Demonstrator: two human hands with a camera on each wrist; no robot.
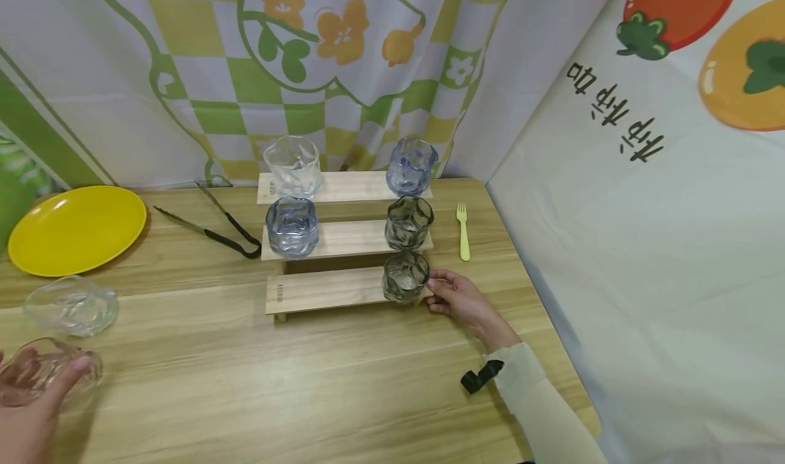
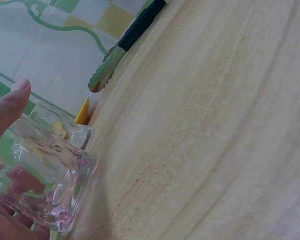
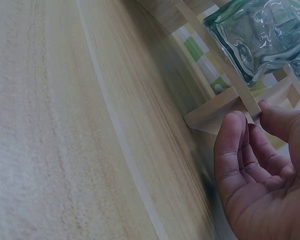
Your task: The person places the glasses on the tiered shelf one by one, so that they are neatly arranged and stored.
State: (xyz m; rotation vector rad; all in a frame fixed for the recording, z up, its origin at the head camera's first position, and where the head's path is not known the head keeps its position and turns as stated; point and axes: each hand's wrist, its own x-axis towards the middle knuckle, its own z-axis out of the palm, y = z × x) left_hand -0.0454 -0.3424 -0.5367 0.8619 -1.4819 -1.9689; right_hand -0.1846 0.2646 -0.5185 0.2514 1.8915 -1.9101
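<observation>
At the lower left of the head view, my left hand (image 1: 33,423) grips a clear, pink-tinted glass (image 1: 52,368) with its thumb along the near side. Just behind it another clear glass (image 1: 76,307) stands on the table. My right hand (image 1: 460,304) pinches the right end of the lowest board of a three-step wooden rack (image 1: 331,290). In the right wrist view, thumb and fingers (image 3: 232,135) meet at that board's corner. A grey glass (image 1: 405,279) stands on this step, close to the fingertips.
Higher steps hold a second grey glass (image 1: 409,224), two blue glasses (image 1: 292,229) (image 1: 411,167) and a clear glass (image 1: 293,167). Black-handled tongs (image 1: 211,229) and a yellow plate (image 1: 76,229) lie left. A yellow fork (image 1: 463,232) lies right, near the white side wall (image 1: 613,246).
</observation>
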